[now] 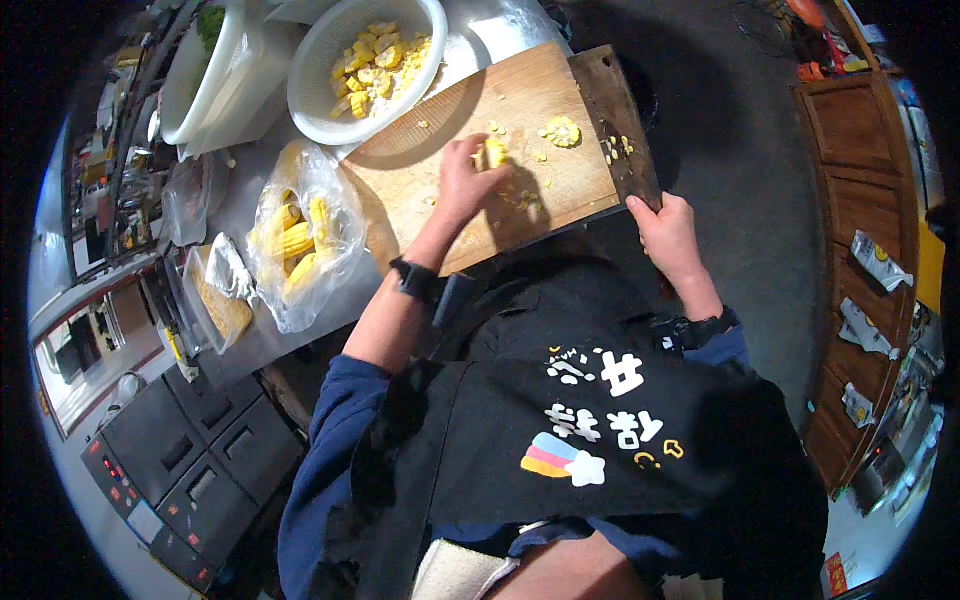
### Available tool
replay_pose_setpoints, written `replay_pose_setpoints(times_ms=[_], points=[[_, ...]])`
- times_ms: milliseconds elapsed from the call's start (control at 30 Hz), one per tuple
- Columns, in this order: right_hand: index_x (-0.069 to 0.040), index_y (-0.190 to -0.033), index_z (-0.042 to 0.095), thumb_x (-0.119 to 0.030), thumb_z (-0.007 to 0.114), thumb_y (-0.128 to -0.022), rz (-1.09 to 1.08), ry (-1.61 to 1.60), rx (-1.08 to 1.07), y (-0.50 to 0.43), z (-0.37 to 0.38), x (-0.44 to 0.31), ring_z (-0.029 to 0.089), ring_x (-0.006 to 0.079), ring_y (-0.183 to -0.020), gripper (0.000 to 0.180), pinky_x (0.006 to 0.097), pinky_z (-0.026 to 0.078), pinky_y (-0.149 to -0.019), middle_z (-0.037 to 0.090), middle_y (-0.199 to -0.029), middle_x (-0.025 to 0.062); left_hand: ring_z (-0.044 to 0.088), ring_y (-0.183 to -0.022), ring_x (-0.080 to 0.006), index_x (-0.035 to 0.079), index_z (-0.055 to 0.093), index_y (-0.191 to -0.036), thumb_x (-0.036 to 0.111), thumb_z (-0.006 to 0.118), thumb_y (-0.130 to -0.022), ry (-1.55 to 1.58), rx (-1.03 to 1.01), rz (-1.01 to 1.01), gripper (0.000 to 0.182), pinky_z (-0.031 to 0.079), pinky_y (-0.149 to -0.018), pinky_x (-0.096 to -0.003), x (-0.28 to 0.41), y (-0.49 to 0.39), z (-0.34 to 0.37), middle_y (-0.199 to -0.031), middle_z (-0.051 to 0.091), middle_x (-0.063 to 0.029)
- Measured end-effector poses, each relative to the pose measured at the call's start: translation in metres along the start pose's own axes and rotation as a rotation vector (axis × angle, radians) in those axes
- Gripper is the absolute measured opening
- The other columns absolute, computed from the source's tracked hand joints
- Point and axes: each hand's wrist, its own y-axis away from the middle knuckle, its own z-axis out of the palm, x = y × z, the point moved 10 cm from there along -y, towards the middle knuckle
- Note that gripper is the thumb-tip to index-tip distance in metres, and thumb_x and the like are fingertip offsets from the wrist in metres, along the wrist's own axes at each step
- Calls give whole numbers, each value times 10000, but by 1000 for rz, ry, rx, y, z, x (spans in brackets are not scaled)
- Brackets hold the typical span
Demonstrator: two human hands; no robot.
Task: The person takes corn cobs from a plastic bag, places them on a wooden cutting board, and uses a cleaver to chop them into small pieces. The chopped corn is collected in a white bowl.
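Note:
My left hand (466,176) has its fingers around a piece of yellow corn cob (495,153) above a wooden cutting board (465,232). In my right hand (666,229) is a cleaver with a broad dark blade (611,90), lying along the board's right edge, with corn kernels stuck to it. A cut corn round (562,132) and loose kernels lie on the board. Beyond the board, a white plastic colander (298,105) holds cut corn pieces (375,64). To the left, a clear plastic bag (341,217) contains several whole peeled corn cobs (298,240).
A metal table (330,307) carries the board. Left of the bag are a white cloth (229,268) and a clear container (217,330). White tubs (251,82) stand at the upper left. A wooden cabinet (862,187) lines the right side, across the dark floor (750,187).

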Motion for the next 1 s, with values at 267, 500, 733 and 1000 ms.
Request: replay_pose_setpoints(times_ms=[267,500,733,1000], points=[[85,-860,656,-179,670,-860,120,33,-68,-3,16,-8,656,214,-644,264,361,486,-604,668,-706,206,557,-953,-265,109,610,-1191,223,827,-654,-112,53,-13,590,496,-828,-368,-35,27,-33,-1071,528,-121],[85,-892,653,-178,661,-866,32,52,-98,1,26,-23,674,211,-675,264,355,494,-610,668,-715,212,549,-1044,-336,101,591,-1207,240,838,-646,-294,-27,42,628,479,-893,-406,-12,31,-17,-1134,561,-163],[-23,-729,580,-199,646,-906,26,-29,-17,2,12,-10,474,72,-425,259,265,371,-392,505,-525,-13,509,-1121,-347,55,614,-1146,135,775,-669,-299,-20,511,510,434,-967,-426,75,6,15,-1176,575,-157],[-34,-704,554,-187,653,-900,69,-32,50,7,-17,14,475,73,-426,268,266,366,-386,503,-524,-10,572,-1062,-319,58,640,-1135,49,655,-790,-293,-186,578,346,475,-923,-378,93,-43,94,-1132,625,-139]])
